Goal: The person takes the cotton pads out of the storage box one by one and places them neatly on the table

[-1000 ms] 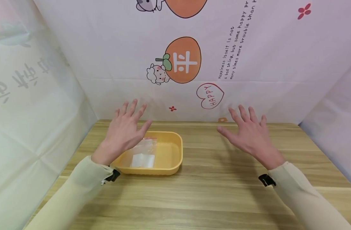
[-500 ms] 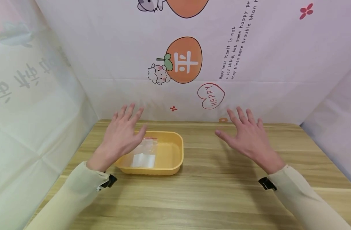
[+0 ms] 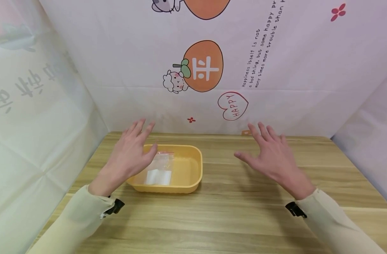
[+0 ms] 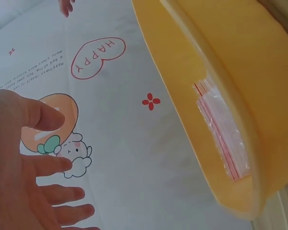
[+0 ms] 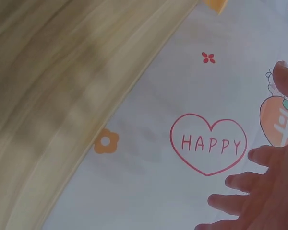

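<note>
A yellow plastic basket [image 3: 198, 169] stands on the wooden table, left of the middle. Inside it lies a clear zip bag [image 3: 161, 162] with a red seal line and white contents; in the left wrist view the red-lined bag tops [image 4: 221, 129] show past the rim. My left hand [image 3: 125, 151] hovers above the basket's left side with fingers spread, hiding part of it, and holds nothing. Over the table to the right, my right hand [image 3: 274, 155] is held up with its fingers apart and nothing in them.
The wooden table [image 3: 212, 218] ends at a white printed cloth [image 3: 276, 109] hanging behind it. More cloth hangs on the left [image 3: 44, 141] and on the right [image 3: 371, 123]. Black wrist bands [image 3: 295, 209] sit at the cuffs.
Both hands have drawn back and lower, toward the person. The left has also shifted left, uncovering a little more of the basket. The basket and bag stay in place.
</note>
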